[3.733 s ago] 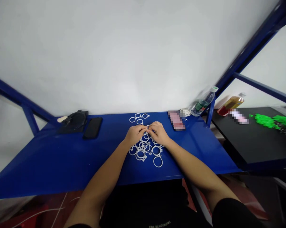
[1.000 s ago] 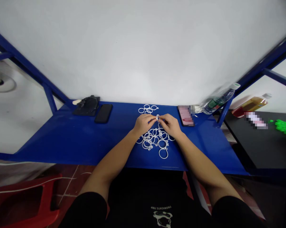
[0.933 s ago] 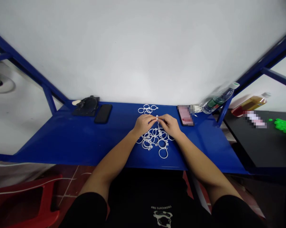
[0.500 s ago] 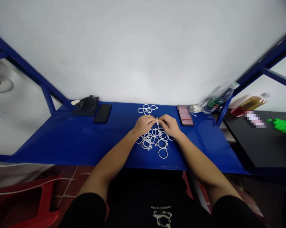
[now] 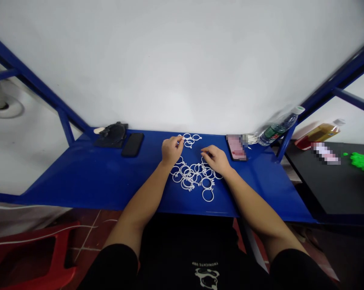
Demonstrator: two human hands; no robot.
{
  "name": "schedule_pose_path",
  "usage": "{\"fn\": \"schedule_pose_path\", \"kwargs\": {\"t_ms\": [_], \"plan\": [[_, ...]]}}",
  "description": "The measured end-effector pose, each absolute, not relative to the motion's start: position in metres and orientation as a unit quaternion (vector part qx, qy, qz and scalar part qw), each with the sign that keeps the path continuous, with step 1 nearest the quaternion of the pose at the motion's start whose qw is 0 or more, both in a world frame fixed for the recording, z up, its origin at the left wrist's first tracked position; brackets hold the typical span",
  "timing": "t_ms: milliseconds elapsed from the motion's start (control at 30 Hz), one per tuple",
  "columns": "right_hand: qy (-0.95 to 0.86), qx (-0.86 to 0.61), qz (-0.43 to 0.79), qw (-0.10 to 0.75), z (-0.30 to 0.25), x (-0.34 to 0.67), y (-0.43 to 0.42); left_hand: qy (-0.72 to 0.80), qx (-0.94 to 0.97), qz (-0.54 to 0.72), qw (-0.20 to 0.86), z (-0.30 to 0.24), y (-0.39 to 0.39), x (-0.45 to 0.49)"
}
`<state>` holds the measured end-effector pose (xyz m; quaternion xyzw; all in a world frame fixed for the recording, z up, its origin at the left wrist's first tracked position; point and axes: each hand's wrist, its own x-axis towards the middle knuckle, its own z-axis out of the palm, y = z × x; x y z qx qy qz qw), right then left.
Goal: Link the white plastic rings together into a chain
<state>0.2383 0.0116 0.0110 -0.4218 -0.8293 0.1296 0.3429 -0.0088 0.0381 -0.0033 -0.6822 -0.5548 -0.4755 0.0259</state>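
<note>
My left hand (image 5: 172, 150) is at the far side of the blue table, thumb and fingers pinched on a small white plastic ring, mostly hidden by the fingers. Just right of those fingertips lies a small group of white rings with little knobs (image 5: 187, 136). My right hand (image 5: 217, 159) hovers over the right part of the larger ring pile, fingers loosely bent and apart, with no ring visible in them. That pile of overlapping white rings (image 5: 195, 168) spreads between my forearms, and a single ring (image 5: 208, 201) lies at its near edge.
A dark phone (image 5: 132, 145) and a black object (image 5: 113, 135) lie at the left. To the right are a pink-screened phone (image 5: 236, 148), a white cable (image 5: 252, 139) and a clear bottle (image 5: 277, 129). A black side table (image 5: 335, 185) holds bright green pieces (image 5: 363, 162).
My hands were together, pinching a small white piece above the pile. They have parted: the left has moved left to the far ring group, while the right stays nearly in place, fingers loosened.
</note>
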Motion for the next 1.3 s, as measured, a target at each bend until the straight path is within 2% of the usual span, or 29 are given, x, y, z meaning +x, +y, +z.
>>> {"fn": "schedule_pose_path", "kwargs": {"t_ms": [167,300,633,867,1067,1300], "plan": [[-0.835,-0.419,0.129,0.333,0.013,0.239,0.012,-0.547,-0.728,-0.409,-0.052,-0.016,0.044,-0.006],[-0.837,-0.433,0.123,0.312,0.018,0.246,0.016,-0.542,-0.739,-0.395,-0.069,-0.018,0.04,0.0],[-0.858,-0.459,0.147,0.177,0.017,0.266,0.03,-0.517,-0.775,-0.343,-0.121,-0.015,0.036,0.001],[-0.875,-0.394,0.172,0.224,0.017,0.261,0.027,-0.509,-0.796,-0.321,-0.072,-0.019,0.037,0.001],[-0.902,-0.345,0.196,0.172,0.012,0.259,0.025,-0.511,-0.791,-0.327,-0.078,-0.019,0.037,0.002],[-0.898,-0.383,0.151,0.155,0.005,0.259,0.028,-0.46,-0.808,-0.355,-0.098,-0.016,0.033,0.006]]}}
